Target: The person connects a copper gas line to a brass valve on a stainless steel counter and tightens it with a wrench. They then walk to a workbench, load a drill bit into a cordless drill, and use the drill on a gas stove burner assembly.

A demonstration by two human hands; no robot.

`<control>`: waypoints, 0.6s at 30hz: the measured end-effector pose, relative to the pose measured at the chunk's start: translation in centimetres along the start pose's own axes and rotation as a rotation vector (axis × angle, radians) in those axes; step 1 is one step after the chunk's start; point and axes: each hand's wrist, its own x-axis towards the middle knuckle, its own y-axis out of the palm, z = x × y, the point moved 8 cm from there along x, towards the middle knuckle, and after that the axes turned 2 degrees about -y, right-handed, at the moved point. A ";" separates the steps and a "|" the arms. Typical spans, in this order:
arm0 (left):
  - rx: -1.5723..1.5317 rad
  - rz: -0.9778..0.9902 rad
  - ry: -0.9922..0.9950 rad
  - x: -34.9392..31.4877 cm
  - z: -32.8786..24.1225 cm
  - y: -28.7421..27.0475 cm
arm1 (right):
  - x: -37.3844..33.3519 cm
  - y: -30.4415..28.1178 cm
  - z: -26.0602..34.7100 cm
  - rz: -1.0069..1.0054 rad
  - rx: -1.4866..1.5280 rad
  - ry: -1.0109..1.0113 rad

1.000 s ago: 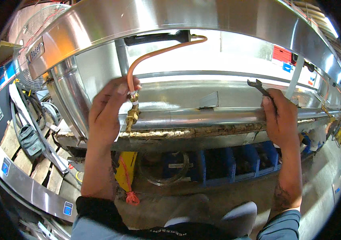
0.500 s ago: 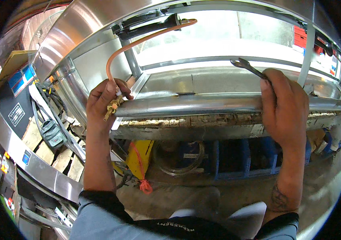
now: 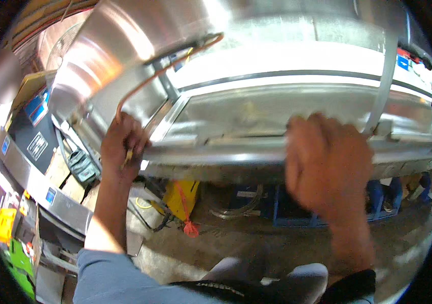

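My left hand (image 3: pixel 122 144) is closed around a brass fitting (image 3: pixel 128 158) at the lower end of a bent copper tube (image 3: pixel 145 83). Only a bit of the brass shows between the fingers. The tube rises from the hand to a dark part under the stainless steel body (image 3: pixel 119 38). My right hand (image 3: pixel 327 162) is smeared by motion, its back toward me and its fingers bent, over the round metal rail (image 3: pixel 226 153). The open-ended wrench seen earlier cannot be made out; the right hand's fingertips are blurred.
Behind the rail lies a metal shelf (image 3: pixel 246 109), with an upright leg (image 3: pixel 386 81) at the right. Below are blue bins (image 3: pixel 289 205), a coil of clear tubing (image 3: pixel 236 207) and a yellow piece (image 3: pixel 180 197) with a red tie. A grey pouch (image 3: pixel 81 164) hangs at the left.
My right hand has moved left and nearer, and the wrench no longer shows. My left hand, still on the brass fitting, has shifted slightly left. The whole view has tilted.
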 end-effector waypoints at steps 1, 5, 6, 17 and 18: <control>-0.052 0.013 -0.028 -0.4 0.5 -0.5 | -0.5 -0.3 0.1 0.030 0.074 0.010; 0.003 -0.305 -0.199 -2.0 3.2 -6.8 | -1.4 -0.2 0.6 0.145 0.123 -0.049; 0.006 -0.379 -0.276 -2.1 4.0 -8.0 | -1.6 0.1 0.8 0.178 0.174 -0.041; 0.542 -0.062 -0.260 3.8 4.6 3.1 | -2.4 -2.0 4.7 -0.022 0.382 0.206; 0.563 0.018 -0.266 3.9 4.4 5.3 | -1.9 -2.9 4.6 -0.011 0.402 0.183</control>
